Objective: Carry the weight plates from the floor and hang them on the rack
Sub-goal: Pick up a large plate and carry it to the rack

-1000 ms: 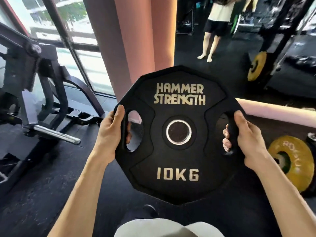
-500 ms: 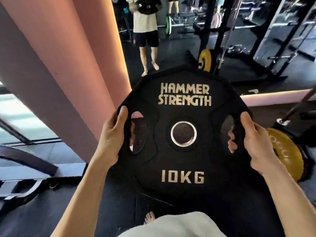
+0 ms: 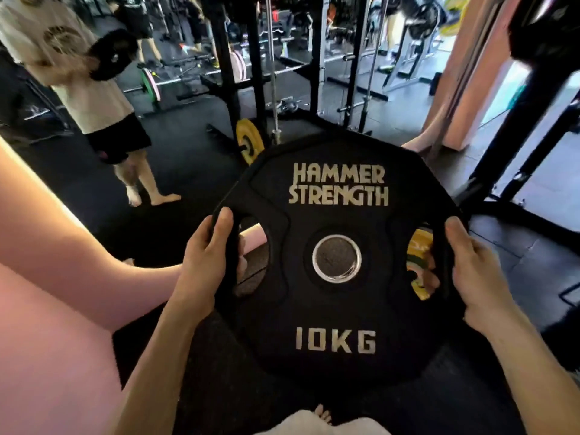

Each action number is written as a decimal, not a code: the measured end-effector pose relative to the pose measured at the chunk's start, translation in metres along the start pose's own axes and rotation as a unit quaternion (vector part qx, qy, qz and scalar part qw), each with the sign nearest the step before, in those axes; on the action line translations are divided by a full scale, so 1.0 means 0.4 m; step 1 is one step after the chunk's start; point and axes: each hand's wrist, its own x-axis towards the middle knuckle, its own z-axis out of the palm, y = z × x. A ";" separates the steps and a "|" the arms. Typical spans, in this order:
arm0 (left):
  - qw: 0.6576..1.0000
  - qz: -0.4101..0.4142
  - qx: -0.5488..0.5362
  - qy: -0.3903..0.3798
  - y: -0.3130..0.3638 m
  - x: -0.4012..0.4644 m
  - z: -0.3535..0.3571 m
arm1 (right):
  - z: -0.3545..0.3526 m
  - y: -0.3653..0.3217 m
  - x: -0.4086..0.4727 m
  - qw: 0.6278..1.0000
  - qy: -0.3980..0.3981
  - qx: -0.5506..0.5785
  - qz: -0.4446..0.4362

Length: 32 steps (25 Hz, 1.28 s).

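Gripping the black weight plate (image 3: 339,309) through its side cut-outs, left hand (image 3: 204,265) and right hand (image 3: 474,271) curl round the rim; rigid, probably heavy, needing both handholds.

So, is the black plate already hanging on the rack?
No, both hands hold the black plate in the air.

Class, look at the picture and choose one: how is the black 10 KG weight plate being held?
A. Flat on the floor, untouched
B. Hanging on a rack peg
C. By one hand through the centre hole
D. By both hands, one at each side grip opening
D: the left hand and right hand each curl round a side grip of the 10 KG weight plate, held up off the floor.
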 end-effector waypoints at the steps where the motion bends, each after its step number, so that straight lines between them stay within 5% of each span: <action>1: 1.000 0.000 0.003 -0.027 0.003 0.051 0.026 | -0.005 -0.011 0.014 1.000 0.021 0.003 -0.003; 13: 0.942 0.054 -0.034 -0.329 0.099 0.580 0.427 | 0.002 -0.146 0.184 0.943 0.320 0.062 -0.072; 21: 0.919 0.096 -0.032 -0.380 0.022 0.783 0.675 | -0.060 -0.095 0.401 0.921 0.371 0.044 -0.114; 32: 0.900 0.156 -0.125 -0.386 -0.435 0.853 0.910 | -0.193 0.322 0.622 0.899 0.377 0.023 -0.223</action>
